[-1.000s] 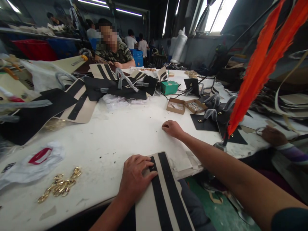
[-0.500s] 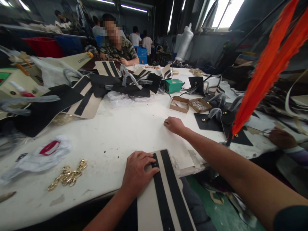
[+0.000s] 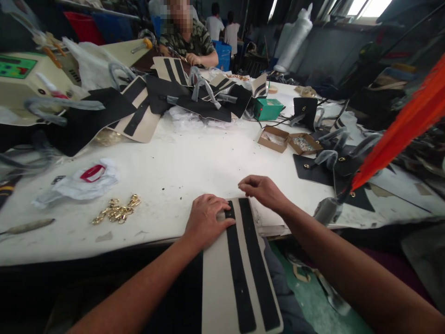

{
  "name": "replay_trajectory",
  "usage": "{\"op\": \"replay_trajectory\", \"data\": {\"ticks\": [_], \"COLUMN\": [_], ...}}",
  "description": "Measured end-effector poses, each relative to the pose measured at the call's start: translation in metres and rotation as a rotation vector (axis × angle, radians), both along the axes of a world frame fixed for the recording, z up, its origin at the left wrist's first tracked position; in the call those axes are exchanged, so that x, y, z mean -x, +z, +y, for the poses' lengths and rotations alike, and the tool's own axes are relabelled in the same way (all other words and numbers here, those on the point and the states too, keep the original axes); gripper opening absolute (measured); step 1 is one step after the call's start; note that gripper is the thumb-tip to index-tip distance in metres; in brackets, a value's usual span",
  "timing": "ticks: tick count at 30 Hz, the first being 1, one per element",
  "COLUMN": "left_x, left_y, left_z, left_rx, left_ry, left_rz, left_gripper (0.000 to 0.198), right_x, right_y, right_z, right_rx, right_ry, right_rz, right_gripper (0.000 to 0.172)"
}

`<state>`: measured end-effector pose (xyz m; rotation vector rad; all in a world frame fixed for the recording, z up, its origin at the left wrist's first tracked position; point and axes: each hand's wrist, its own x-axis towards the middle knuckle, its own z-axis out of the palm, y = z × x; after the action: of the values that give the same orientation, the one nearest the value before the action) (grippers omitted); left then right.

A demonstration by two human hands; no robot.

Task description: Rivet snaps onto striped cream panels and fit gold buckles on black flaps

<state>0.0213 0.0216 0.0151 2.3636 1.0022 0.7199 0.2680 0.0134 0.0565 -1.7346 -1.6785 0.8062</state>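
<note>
Cream panel (image 3: 219,278) with two black stripes running lengthwise lies at the near edge of the white table (image 3: 194,162), its upper end on the tabletop and its lower end hanging over the edge toward the person. The left hand (image 3: 208,220) rests palm down on the panel's upper left corner, fingers stretched out flat and slightly spread, gripping nothing; the fingertips reach the first black stripe. The right hand (image 3: 264,190) sits just beyond the panel's top right corner, fingers curled with the tips drawn toward the thumb; whether they pinch anything cannot be told.

One heap of gold rings (image 3: 116,211) lies to the left of the hands, near a crumpled plastic bag (image 3: 86,178) with a red shape inside. A slim tool (image 3: 24,227) lies at the far left edge. Two open cardboard boxes (image 3: 274,138) stand side by side beyond the right hand, and one green box (image 3: 267,108) stands behind them. More striped panels (image 3: 139,120) and black pieces are piled across the far half of the table. A machine (image 3: 21,74) at the upper left has a green display, too blurred to read. One co-worker (image 3: 189,39) sits across the table; two more people stand behind.
</note>
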Motion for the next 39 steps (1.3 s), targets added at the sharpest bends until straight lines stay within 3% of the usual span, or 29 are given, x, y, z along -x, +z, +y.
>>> {"op": "replay_trajectory", "data": {"ticks": [3, 6, 13, 19, 27, 39], "left_x": [0.000, -0.001, 0.000, 0.000, 0.000, -0.002], "left_y": [0.000, -0.001, -0.002, -0.003, -0.003, -0.004], "left_z": [0.000, 0.000, 0.000, -0.001, 0.000, 0.003], "left_rx": [0.004, 0.005, -0.003, -0.005, -0.012, -0.057], "left_ry": [-0.001, -0.006, -0.009, -0.013, -0.016, -0.030], "left_rz": [-0.002, -0.006, -0.021, -0.023, -0.023, 0.007], "left_gripper": [0.033, 0.031, 0.029, 0.025, 0.026, 0.025], "right_x": [0.020, 0.034, 0.044, 0.050, 0.051, 0.052], "right_y": [-0.004, -0.009, -0.013, -0.013, -0.004, -0.006], "right_z": [-0.040, -0.054, -0.049, -0.049, -0.038, -0.048], "right_rx": [0.105, 0.067, 0.033, 0.121, 0.278, 0.180], "right_ry": [0.130, 0.157, 0.099, -0.018, -0.024, -0.082], "right_rz": [0.215, 0.157, 0.076, 0.066, -0.040, 0.009], "right_gripper": [0.021, 0.015, 0.012, 0.009, 0.013, 0.015]}}
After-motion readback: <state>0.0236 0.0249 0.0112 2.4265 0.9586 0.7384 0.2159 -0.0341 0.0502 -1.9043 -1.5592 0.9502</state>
